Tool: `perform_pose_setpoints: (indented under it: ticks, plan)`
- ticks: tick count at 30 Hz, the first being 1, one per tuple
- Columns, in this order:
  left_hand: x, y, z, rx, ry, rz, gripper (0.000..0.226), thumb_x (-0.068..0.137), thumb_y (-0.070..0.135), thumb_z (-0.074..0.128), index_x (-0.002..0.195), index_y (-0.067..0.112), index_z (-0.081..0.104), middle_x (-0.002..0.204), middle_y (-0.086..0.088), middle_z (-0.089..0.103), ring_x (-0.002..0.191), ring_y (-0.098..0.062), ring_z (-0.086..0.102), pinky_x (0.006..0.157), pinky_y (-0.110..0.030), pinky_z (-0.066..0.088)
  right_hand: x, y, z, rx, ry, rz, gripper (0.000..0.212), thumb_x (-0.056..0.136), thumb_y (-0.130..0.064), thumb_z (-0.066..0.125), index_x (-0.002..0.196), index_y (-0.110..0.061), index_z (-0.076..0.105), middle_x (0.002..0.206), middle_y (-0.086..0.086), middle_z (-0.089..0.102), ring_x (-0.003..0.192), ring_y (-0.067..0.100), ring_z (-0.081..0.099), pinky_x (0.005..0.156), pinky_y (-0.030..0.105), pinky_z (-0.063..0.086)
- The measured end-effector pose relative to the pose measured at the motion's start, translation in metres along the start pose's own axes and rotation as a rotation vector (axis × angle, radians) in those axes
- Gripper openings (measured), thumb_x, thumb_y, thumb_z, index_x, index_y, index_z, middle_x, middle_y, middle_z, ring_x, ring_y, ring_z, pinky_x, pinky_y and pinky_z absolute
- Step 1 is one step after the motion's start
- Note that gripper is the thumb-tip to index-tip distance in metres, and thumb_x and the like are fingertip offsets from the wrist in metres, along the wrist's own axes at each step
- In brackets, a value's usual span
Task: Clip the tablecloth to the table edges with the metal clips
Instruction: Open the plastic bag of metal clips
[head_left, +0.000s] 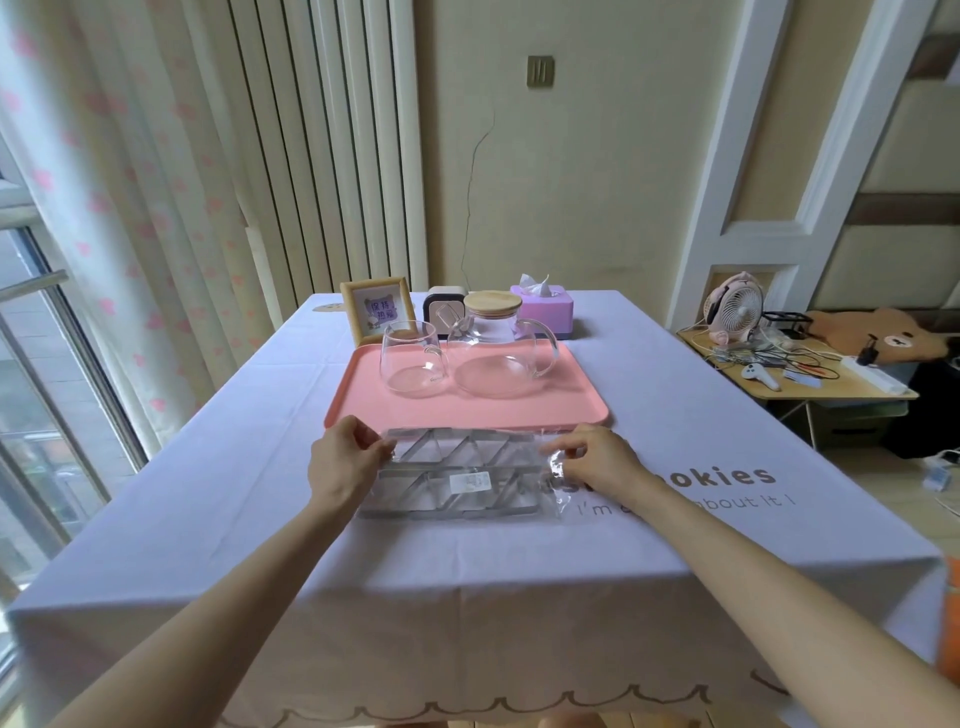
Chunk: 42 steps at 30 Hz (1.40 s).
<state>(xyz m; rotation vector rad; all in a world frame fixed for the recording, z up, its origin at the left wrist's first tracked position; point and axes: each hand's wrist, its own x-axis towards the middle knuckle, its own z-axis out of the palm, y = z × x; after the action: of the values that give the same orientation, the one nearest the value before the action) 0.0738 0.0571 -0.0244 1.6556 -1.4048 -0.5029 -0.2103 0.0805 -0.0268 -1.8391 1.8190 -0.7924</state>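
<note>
A clear plastic bag (462, 475) holding several grey metal clips lies flat on the lilac tablecloth (234, 467), just in front of the pink tray. My left hand (343, 462) pinches the bag's left end with curled fingers. At the bag's right end, my right hand (597, 460) pinches the crinkled plastic. A small white label sits on the middle of the bag. The cloth hangs over the table's near edge, showing a scalloped brown hem line.
A pink tray (467, 413) carries a glass cup (413, 358) and a glass teapot (498, 348) with a wooden lid. Behind it stand a framed picture (376, 309), a small clock and a purple tissue box (545, 306). A side table with a fan (735, 312) and cables is at right.
</note>
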Motion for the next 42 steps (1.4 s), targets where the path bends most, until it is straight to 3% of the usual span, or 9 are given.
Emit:
perform_pose_setpoints:
  ticks: [5,7,10,14,18,25,33,39,42]
  plan:
    - [0.003,-0.002,0.002,0.003,0.022,0.011,0.022,0.081,0.024,0.070,0.073,0.008,0.056,0.070,-0.003,0.069,0.072,-0.025,0.061,0.060,-0.031,0.042,0.003,-0.001,0.001,0.356,-0.027,0.071,0.012,0.077,-0.004,0.071,0.079,-0.016,0.074,0.065,-0.012,0.061,0.056,0.005,0.052,0.055,0.023,0.042]
    - [0.002,-0.001,0.002,-0.001,0.022,0.019,0.023,0.081,0.024,0.071,0.073,0.008,0.056,0.068,-0.001,0.067,0.067,-0.022,0.060,0.056,-0.028,0.038,0.005,-0.005,0.001,0.409,-0.053,0.107,0.003,0.078,-0.005,0.071,0.078,-0.006,0.074,0.055,-0.016,0.063,0.057,0.006,0.055,0.059,0.023,0.043]
    - [0.002,-0.001,0.001,-0.027,0.031,0.014,0.023,0.079,0.024,0.072,0.074,0.007,0.058,0.066,0.000,0.067,0.066,-0.021,0.061,0.055,-0.028,0.039,0.008,-0.010,-0.002,0.472,-0.047,0.166,0.020,0.078,-0.013,0.074,0.059,-0.009,0.068,0.045,-0.011,0.055,0.053,0.008,0.047,0.057,0.024,0.036]
    - [0.002,0.000,-0.001,-0.049,0.045,0.029,0.024,0.077,0.024,0.074,0.071,0.009,0.057,0.068,-0.001,0.068,0.074,-0.023,0.063,0.065,-0.033,0.045,0.012,-0.010,0.002,0.382,-0.043,0.185,0.003,0.078,-0.009,0.072,0.077,-0.007,0.074,0.071,0.002,0.065,0.060,0.009,0.055,0.055,0.018,0.041]
    - [0.002,0.000,-0.003,-0.073,0.040,0.030,0.025,0.076,0.024,0.076,0.071,0.008,0.058,0.067,-0.002,0.069,0.075,-0.024,0.065,0.071,-0.038,0.051,0.011,-0.011,0.006,0.392,-0.002,0.173,0.008,0.076,0.000,0.072,0.082,-0.005,0.072,0.068,-0.002,0.063,0.038,-0.006,0.049,0.035,0.009,0.031]
    - [0.008,-0.007,-0.006,-0.053,0.012,0.005,0.023,0.078,0.027,0.073,0.070,0.010,0.061,0.068,-0.003,0.069,0.076,-0.024,0.066,0.072,-0.039,0.051,0.004,-0.009,0.011,0.417,0.044,0.183,0.034,0.072,0.010,0.065,0.049,-0.015,0.061,0.044,-0.012,0.056,0.042,0.009,0.050,0.042,0.019,0.038]
    - [0.032,-0.029,-0.045,0.153,0.113,-0.050,0.021,0.083,0.028,0.068,0.069,0.015,0.062,0.063,0.004,0.066,0.076,-0.022,0.065,0.067,-0.032,0.046,0.002,0.003,-0.003,0.223,0.130,0.157,0.023,0.066,-0.001,0.070,0.051,-0.017,0.064,0.046,0.000,0.060,0.043,0.018,0.051,0.054,0.030,0.043]
    - [0.047,-0.041,-0.068,0.405,0.228,-0.022,0.017,0.085,0.028,0.066,0.081,0.012,0.063,0.083,-0.006,0.072,0.087,-0.029,0.058,0.071,-0.035,0.039,0.001,0.014,-0.008,0.171,0.162,0.196,0.026,0.065,-0.004,0.072,0.048,-0.023,0.065,0.045,-0.006,0.061,0.054,0.016,0.057,0.070,0.036,0.051]
    - [0.044,-0.040,-0.058,0.575,0.256,0.125,0.036,0.080,0.027,0.071,0.106,0.007,0.057,0.106,-0.015,0.063,0.104,-0.036,0.049,0.081,-0.042,0.034,0.000,0.016,-0.008,0.145,0.141,0.187,0.028,0.069,-0.005,0.073,0.048,-0.021,0.063,0.048,-0.006,0.062,0.054,0.013,0.056,0.071,0.033,0.051]
